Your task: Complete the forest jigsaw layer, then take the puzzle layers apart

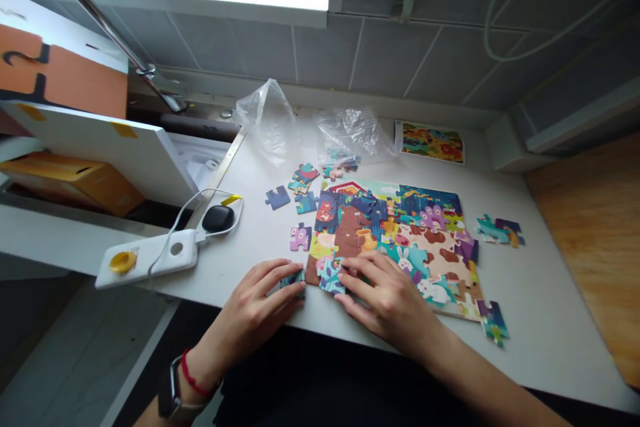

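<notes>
A colourful, partly joined jigsaw puzzle (443,257) lies on the white table. My left hand (263,300), left of the puzzle's near left corner, is closed on a teal puzzle piece (293,282) at the table's front edge. The fingers of my right hand (383,290) pinch a light blue patterned piece (330,275) that lies at the puzzle's lower left edge. Its palm covers part of the puzzle. A purple piece (301,237) sits just left of the puzzle, with a dark blue piece (278,197) farther up.
Two clear plastic bags (270,123) and a small picture card (430,142) lie toward the wall. More loose pieces (494,321) are right of the puzzle. A white power strip (150,259) with a black plug stands at the left.
</notes>
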Demonstrator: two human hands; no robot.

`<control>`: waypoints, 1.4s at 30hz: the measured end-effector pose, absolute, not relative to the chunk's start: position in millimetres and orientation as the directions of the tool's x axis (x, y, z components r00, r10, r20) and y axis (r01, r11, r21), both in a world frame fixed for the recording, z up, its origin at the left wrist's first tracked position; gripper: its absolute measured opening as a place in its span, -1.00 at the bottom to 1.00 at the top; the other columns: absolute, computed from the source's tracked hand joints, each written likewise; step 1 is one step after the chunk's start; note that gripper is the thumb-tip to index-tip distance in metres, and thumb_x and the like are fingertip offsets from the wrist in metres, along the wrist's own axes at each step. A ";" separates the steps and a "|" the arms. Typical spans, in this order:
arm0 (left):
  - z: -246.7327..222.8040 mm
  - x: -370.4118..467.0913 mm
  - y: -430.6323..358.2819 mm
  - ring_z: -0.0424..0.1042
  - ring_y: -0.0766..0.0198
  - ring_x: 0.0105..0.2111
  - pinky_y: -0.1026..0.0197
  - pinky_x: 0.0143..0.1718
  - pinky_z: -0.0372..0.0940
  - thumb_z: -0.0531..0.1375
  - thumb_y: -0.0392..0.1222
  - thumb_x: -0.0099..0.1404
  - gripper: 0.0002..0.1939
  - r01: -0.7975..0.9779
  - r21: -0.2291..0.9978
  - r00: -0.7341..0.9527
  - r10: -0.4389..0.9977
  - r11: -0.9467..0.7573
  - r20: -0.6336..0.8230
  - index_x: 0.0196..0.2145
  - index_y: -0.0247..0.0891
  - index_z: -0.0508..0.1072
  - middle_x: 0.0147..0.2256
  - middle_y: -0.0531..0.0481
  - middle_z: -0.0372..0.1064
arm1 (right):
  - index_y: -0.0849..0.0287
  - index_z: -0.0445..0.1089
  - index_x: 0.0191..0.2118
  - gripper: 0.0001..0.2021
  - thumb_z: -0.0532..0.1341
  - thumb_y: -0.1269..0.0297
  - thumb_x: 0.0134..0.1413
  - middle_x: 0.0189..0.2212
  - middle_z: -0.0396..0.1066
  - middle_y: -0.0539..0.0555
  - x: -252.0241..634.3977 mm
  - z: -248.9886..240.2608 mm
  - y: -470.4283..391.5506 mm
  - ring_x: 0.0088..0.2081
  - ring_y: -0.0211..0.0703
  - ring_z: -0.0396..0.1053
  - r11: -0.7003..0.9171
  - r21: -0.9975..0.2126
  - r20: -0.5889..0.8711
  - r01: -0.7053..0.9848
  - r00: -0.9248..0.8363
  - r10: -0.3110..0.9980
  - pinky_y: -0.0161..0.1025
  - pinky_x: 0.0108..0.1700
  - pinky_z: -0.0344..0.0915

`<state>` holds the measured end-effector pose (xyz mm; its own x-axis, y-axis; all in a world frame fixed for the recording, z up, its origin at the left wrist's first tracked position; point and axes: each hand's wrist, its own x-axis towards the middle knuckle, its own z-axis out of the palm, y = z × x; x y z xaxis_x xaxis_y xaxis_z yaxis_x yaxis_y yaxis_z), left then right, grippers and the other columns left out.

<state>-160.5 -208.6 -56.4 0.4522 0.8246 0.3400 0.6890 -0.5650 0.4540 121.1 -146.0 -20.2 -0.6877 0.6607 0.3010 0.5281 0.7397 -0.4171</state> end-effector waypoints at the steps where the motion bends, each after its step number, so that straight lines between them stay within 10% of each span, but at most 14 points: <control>1: -56.6 -165.2 -209.2 0.48 0.06 0.14 0.00 0.13 0.48 0.29 -0.28 0.47 -0.77 0.687 0.460 0.437 0.826 -0.563 0.358 0.06 -0.18 0.54 0.10 -0.17 0.54 | 0.15 0.59 -0.09 -0.87 0.31 0.28 0.32 -0.11 0.62 0.21 117.0 -20.8 -147.1 -0.11 0.10 0.51 0.740 -0.408 0.302 0.535 -0.685 0.662 0.06 -0.08 0.55; 26: -64.0 -175.3 -205.0 0.47 0.06 0.19 -0.04 0.19 0.45 0.30 -0.30 0.46 -0.60 0.597 0.577 0.350 0.829 -0.557 0.437 0.21 -0.21 0.45 0.14 -0.17 0.54 | 0.15 0.41 0.30 -0.50 0.37 0.26 0.29 0.16 0.54 0.25 105.9 -37.4 -162.8 0.28 0.24 0.36 0.674 -0.403 0.254 0.619 -0.632 0.733 0.25 0.22 0.47; 42: -65.2 -181.7 -201.8 0.36 -0.01 0.31 -0.11 0.28 0.43 0.28 -0.14 0.49 -0.42 0.656 0.605 0.331 0.892 -0.451 0.307 0.38 -0.19 0.27 0.24 -0.22 0.43 | 0.02 0.46 0.17 -0.64 0.34 0.39 0.31 0.02 0.49 0.19 128.2 -28.6 -161.2 0.11 0.10 0.44 0.609 -0.528 0.353 0.591 -0.500 0.791 0.10 0.12 0.48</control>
